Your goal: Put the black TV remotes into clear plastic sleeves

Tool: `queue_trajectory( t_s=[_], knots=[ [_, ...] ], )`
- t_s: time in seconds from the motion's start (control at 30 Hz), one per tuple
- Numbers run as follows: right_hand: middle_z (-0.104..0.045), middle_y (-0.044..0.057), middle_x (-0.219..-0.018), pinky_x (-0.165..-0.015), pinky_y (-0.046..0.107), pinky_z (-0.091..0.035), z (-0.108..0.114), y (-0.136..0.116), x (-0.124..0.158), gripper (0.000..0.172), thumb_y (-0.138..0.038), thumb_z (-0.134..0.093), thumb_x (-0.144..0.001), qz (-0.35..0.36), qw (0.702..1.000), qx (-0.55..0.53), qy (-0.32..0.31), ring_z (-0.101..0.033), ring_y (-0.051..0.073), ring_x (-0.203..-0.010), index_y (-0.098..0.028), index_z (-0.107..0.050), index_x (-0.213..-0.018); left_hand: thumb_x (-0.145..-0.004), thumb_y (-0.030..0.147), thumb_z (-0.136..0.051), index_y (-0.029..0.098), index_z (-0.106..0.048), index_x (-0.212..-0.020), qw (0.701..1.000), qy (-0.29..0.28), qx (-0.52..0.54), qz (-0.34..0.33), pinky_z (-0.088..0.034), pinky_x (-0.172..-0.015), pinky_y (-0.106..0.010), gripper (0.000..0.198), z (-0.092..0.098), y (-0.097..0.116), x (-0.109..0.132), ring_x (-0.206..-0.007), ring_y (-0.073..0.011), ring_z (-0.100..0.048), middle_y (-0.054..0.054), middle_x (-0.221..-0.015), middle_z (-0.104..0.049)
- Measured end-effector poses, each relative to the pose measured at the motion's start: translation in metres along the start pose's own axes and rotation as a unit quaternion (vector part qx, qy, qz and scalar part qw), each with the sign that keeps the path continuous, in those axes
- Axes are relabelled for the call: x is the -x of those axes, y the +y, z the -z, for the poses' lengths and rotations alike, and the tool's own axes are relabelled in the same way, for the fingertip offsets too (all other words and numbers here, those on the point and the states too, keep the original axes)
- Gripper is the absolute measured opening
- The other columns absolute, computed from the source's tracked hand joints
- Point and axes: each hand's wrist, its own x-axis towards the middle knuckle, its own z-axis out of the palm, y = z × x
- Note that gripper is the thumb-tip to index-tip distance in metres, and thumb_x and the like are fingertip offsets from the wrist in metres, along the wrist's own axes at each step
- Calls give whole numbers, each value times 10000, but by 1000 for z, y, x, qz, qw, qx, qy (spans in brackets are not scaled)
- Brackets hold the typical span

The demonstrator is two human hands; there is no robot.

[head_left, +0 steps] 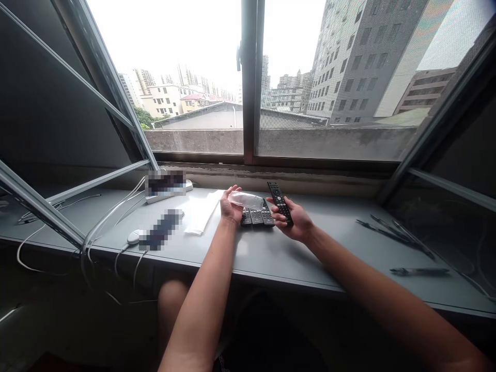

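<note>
Left hand [231,207] fingers pinched clear sleeve [246,200], seemingly empty; right hand [296,219] fingers gripped remote [276,196], not sleeved yet. Three remotes [257,218] lay between, wrapping unclear. Looked partway.

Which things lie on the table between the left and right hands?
Three visible black remotes, side by side; the head view shows them partly behind a plastic sleeve.
</note>
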Motion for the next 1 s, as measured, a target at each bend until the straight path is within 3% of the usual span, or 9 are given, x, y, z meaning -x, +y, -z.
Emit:
queue_trajectory(
  t_s=[0.13,0.27,0.37,0.43,0.6,0.73,0.87,1.0],
  knots=[
    [-646,26,-815,-485,218,-558,0,2,0,322,-431,-526,-1109,35,999,30,14,-601,131,-616,-165,-685,-1195,-884,291,-734,135,-763,-1064,1000,-2,-2,-3,-550,-669,-266,240,1,-1,-1,-760,-157,-692,-107,-1067,-773],
    [-738,75,-974,-655,265,-659,-2,3,0,158,-282,-611,-1070,47,993,81,67,-716,172,-818,-169,-696,-1141,-881,295,-740,141,-760,-1067,1000,-5,0,-3,-552,-665,-264,243,1,-1,-1,-749,-155,-689,-103,-1035,-774],
    [-756,120,-1090,-604,250,-643,-3,3,-1,180,-295,-587,-1081,29,993,84,78,-726,185,-853,-159,-680,-1154,-891,292,-724,139,-759,-1062,1000,-6,2,-1,-546,-653,-258,232,1,-1,-2,-744,-156,-688,-99,-1020,-775],
    [-750,138,-1096,-510,239,-590,-4,3,-1,259,-369,-513,-1112,30,996,62,62,-696,177,-769,-161,-661,-1150,-895,292,-722,133,-760,-1058,1000,-7,2,-2,-546,-653,-259,231,1,-1,-2,-749,-157,-691,-103,-1030,-775],
    [-649,78,-836,-420,236,-508,-1,2,-1,435,-449,-297,-1147,-4,1000,-16,-4,-558,160,-587,-171,-625,-1213,-903,294,-718,119,-758,-1075,1000,-1,0,-3,-544,-655,-262,248,1,-1,0,-762,-155,-697,-115,-1064,-771],
    [-567,29,-742,-425,228,-504,2,1,-1,354,-400,-357,-1139,-22,999,-46,-11,-530,149,-564,-168,-616,-1203,-905,294,-716,129,-756,-1106,1000,4,1,0,-542,-659,-262,263,0,0,1,-761,-157,-696,-111,-1051,-772],
    [-644,47,-850,-523,254,-584,2,1,-1,283,-422,-566,-1092,11,1000,-2,6,-615,156,-666,-170,-641,-1198,-912,283,-703,128,-753,-1134,1000,4,6,4,-540,-659,-262,276,0,0,0,-750,-157,-690,-111,-1027,-771],
    [-696,87,-949,-596,287,-635,-1,3,0,214,-293,-602,-1063,12,999,33,38,-668,174,-740,-146,-664,-1205,-906,278,-709,129,-751,-1155,1000,3,10,3,-537,-660,-262,293,1,-1,-1,-743,-157,-689,-111,-1028,-770]
  ],
)
